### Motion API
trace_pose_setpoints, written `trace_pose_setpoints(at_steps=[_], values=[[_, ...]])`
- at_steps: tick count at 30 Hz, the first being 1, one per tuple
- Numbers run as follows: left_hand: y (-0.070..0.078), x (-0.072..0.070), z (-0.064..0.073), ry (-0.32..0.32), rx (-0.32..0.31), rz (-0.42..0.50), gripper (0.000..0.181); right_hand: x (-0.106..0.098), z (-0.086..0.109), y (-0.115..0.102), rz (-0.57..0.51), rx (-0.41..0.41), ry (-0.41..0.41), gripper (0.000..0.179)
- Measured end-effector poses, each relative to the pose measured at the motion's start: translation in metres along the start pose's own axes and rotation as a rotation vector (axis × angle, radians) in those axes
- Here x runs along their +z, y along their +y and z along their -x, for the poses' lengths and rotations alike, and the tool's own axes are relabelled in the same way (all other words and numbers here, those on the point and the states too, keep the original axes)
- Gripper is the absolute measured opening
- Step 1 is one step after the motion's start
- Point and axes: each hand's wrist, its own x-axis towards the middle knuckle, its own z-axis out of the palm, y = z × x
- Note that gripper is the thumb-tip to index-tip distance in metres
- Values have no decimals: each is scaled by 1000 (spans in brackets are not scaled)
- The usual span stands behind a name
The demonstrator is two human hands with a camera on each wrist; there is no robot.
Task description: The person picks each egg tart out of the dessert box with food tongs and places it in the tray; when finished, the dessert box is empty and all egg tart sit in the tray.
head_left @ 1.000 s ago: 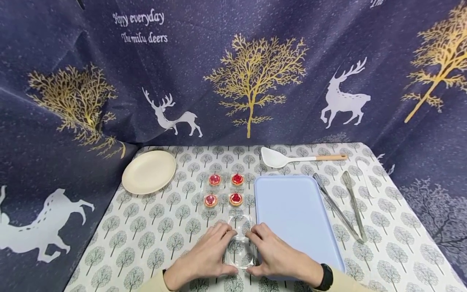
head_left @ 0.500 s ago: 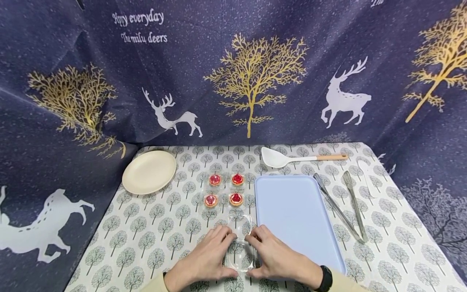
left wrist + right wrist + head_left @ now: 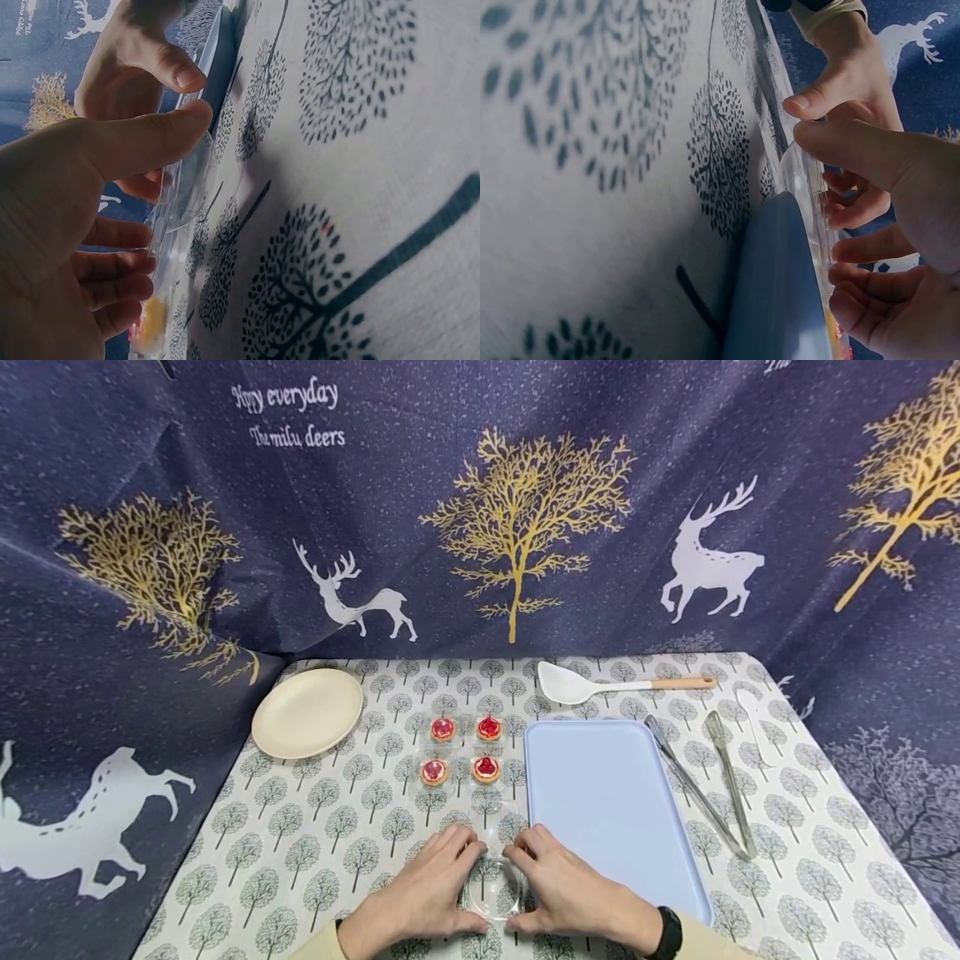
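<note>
A clear plastic clamshell box (image 3: 495, 889) lies at the front middle of the table, with one half folded out toward the back. My left hand (image 3: 435, 885) holds its left side, thumb at the near corner and fingers further back. On the opposite side my right hand (image 3: 562, 885) grips in the same way. In the left wrist view the thumb (image 3: 161, 135) presses the rim of the plastic. The right wrist view has the other thumb (image 3: 847, 146) at the rim too. Several small red-topped tarts (image 3: 486, 769) in clear packaging sit just behind the box.
A light blue tray (image 3: 600, 802) lies right beside my right hand. Metal tongs (image 3: 723, 785) and a white spoon-like utensil (image 3: 753, 727) are further right. A white spatula (image 3: 577, 683) with a wooden handle lies at the back, and a cream plate (image 3: 306, 714) at the back left.
Both hands and the plastic box have shifted very slightly toward me. Everything else on the table stays where it was.
</note>
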Motion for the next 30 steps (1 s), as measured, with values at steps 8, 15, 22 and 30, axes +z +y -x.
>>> trace_pose_setpoints(at_steps=[8, 15, 22, 30], values=[[1, 0, 1, -18, -17, 10, 91, 0, 1, 2, 12, -23, 8, 80], [-1, -1, 1, -16, 11, 1, 100, -4, 1, 3, -15, -26, -22, 88], [-7, -9, -1, 25, 48, 60, 97, -14, -2, 9, -69, -17, -34, 78], [-22, -17, -6, 115, 73, 75, 65, -28, -17, 15, -117, -26, 18, 56]])
